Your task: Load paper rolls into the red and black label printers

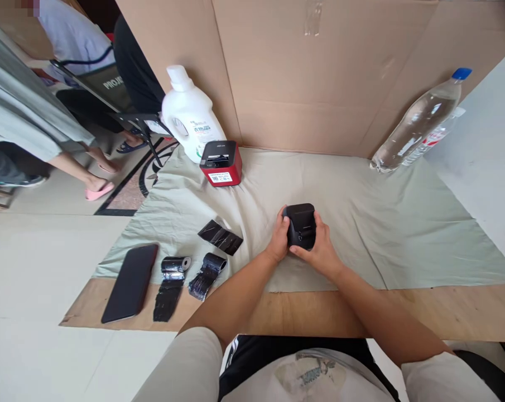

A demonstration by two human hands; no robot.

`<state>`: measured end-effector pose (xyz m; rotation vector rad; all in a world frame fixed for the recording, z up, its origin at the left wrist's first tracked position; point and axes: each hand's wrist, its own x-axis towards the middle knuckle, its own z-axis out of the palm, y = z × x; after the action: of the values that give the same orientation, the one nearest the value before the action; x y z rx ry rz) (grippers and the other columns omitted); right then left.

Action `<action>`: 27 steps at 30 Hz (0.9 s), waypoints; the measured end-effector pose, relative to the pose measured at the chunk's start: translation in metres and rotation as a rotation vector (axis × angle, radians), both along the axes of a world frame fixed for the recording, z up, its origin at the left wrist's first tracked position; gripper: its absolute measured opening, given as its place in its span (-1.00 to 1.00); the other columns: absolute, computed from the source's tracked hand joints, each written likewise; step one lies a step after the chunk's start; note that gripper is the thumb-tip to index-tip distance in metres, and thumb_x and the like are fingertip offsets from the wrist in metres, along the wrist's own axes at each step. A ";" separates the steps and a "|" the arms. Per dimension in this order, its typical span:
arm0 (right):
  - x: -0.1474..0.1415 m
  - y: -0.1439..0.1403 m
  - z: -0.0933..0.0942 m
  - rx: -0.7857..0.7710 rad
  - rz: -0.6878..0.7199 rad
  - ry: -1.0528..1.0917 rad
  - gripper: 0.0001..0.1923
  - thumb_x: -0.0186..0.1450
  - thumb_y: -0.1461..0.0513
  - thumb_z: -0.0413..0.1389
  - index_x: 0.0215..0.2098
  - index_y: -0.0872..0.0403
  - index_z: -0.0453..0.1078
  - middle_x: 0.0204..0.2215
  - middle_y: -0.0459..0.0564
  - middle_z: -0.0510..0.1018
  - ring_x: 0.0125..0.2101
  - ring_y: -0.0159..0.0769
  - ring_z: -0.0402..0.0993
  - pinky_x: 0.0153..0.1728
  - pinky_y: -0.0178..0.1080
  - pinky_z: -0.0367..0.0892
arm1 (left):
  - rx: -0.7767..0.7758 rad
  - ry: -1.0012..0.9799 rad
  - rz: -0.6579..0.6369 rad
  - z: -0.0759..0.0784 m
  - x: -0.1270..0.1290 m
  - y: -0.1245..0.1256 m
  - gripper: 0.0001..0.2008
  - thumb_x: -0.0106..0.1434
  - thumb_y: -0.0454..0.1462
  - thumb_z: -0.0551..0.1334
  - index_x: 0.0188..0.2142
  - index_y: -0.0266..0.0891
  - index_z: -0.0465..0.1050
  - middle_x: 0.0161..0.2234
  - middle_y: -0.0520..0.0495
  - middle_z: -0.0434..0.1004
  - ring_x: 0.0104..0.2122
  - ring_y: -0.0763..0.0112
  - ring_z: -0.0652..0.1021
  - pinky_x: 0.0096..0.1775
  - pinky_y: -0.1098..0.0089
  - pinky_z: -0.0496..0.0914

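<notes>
Both my hands hold a small black printer (304, 228), a boxy device with rounded corners, over the cloth in front of me. My left hand (279, 239) grips its left side, thumb along the edge. On the right side, my right hand (322, 245) wraps round it, with the thumb across the lower front edge. Some of the fingers are hidden behind the device. To the left lie a flat piece of black film (221, 237) and two partly unrolled black rolls (176, 265) (213, 263).
A dark phone or tablet (130, 285) lies at the table's left edge. Farther back stand a red-and-black printer (221, 163), a white detergent bottle (191, 114) and clear bottles (423, 125). Cardboard (319, 84) walls the back. People (68, 151) are on the left.
</notes>
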<state>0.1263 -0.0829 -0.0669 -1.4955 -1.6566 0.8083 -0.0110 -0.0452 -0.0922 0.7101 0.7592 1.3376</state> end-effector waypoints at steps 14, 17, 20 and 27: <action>0.018 0.010 -0.020 -0.099 -0.049 0.405 -0.28 0.31 -0.21 0.00 0.25 0.04 0.22 0.12 0.18 0.47 0.12 -0.02 0.41 0.19 0.10 0.29 | -0.094 -0.044 -0.224 0.007 -0.004 0.000 -0.23 0.15 0.03 0.39 0.31 0.03 0.21 0.28 -0.06 0.35 0.28 0.14 0.34 0.31 0.11 0.16; 0.017 0.008 -0.021 -0.053 -0.063 0.425 -0.27 0.33 -0.21 -0.03 0.29 0.04 0.18 0.15 0.17 0.44 0.16 -0.04 0.38 0.23 0.09 0.25 | -0.072 -0.037 -0.211 0.005 -0.003 0.001 -0.20 0.14 0.03 0.40 0.32 -0.02 0.20 0.25 -0.10 0.39 0.27 0.12 0.36 0.30 0.10 0.18; 0.013 0.007 -0.023 -0.007 -0.080 0.412 -0.19 0.32 -0.24 -0.04 0.32 0.07 0.13 0.17 0.22 0.42 0.16 0.00 0.36 0.24 0.12 0.23 | -0.056 -0.026 -0.168 0.004 -0.001 0.001 -0.18 0.15 0.04 0.39 0.33 -0.07 0.19 0.22 -0.13 0.43 0.27 0.10 0.36 0.29 0.10 0.19; 0.013 0.008 -0.029 -0.008 -0.054 0.476 -0.25 0.33 -0.14 0.02 0.34 0.05 0.09 0.24 0.18 0.35 0.24 -0.05 0.27 0.29 0.09 0.15 | -0.047 0.001 -0.130 0.003 0.002 0.002 -0.20 0.15 0.04 0.38 0.31 -0.11 0.22 0.22 -0.16 0.43 0.25 0.11 0.38 0.29 0.12 0.18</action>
<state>0.1397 -0.0752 -0.0956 -1.2259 -1.2535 1.0462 -0.0094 -0.0434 -0.0891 0.7112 0.7301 1.1981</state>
